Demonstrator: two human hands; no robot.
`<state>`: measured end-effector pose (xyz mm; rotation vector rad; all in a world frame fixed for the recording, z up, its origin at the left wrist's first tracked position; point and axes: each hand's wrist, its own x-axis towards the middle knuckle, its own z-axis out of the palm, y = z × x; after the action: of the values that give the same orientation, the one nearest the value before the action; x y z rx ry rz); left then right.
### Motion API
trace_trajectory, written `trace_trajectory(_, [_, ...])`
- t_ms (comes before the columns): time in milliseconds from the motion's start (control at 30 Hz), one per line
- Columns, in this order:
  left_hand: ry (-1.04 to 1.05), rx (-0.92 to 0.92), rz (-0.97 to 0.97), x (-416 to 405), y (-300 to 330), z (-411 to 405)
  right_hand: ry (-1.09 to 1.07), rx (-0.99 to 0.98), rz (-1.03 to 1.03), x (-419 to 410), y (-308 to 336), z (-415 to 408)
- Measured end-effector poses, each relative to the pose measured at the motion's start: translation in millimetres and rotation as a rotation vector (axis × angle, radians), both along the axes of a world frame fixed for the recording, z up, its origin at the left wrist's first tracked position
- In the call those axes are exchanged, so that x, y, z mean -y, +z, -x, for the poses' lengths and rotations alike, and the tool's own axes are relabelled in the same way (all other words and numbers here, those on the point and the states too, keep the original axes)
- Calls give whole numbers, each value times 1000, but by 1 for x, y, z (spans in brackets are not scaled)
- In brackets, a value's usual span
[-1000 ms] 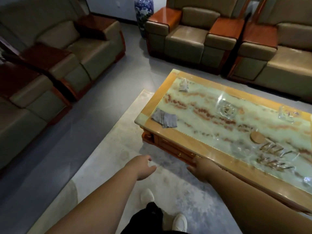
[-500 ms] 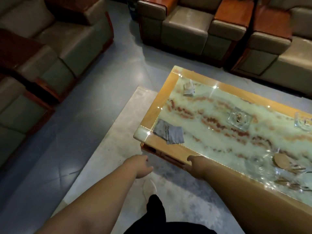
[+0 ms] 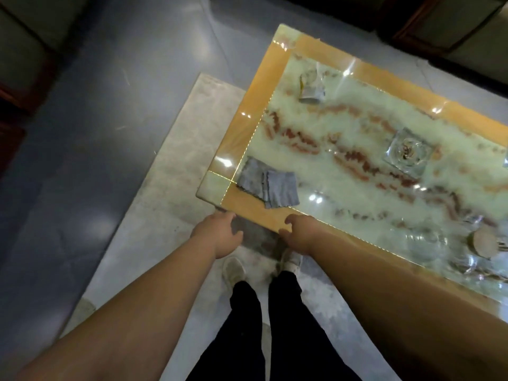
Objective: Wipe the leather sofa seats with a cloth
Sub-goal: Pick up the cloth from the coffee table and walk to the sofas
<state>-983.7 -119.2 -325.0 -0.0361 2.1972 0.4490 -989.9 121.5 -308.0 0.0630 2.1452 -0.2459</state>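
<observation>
A folded grey cloth (image 3: 268, 185) is shown lying at the near corner of the orange-bordered marble-patterned table (image 3: 248, 115), centre of the frame. Just below it the left hand (image 3: 218, 235) and right hand (image 3: 298, 233) are seen empty, fingers apparently loosely relaxed. The cloth is best gathered whole, both layers pinched together, so no fold trails.

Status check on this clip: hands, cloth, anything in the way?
Left hand and right hand open, holding nothing. Grey cloth folded on the table corner, untouched. Nothing between hands and cloth.
</observation>
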Motion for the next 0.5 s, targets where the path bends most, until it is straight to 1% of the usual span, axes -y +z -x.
trace_trajectory(100, [8, -3, 9, -5, -38, 12, -70, 17, 9, 1, -43, 20])
trace_trajectory(200, [1, -27, 13, -13, -74, 31, -126, -47, 19, 4, -82, 42])
trace_trajectory(333, [-26, -34, 10, -29, -113, 63, -100, -112, 4, 3, -128, 65])
trace_trajectory(433, [-28, -62, 15, -44, -134, 86, -78, -232, -24, -1, -154, 77])
trace_trajectory(500, [-32, -82, 31, -55, -146, 92, -34, -265, -27, -4, -168, 85])
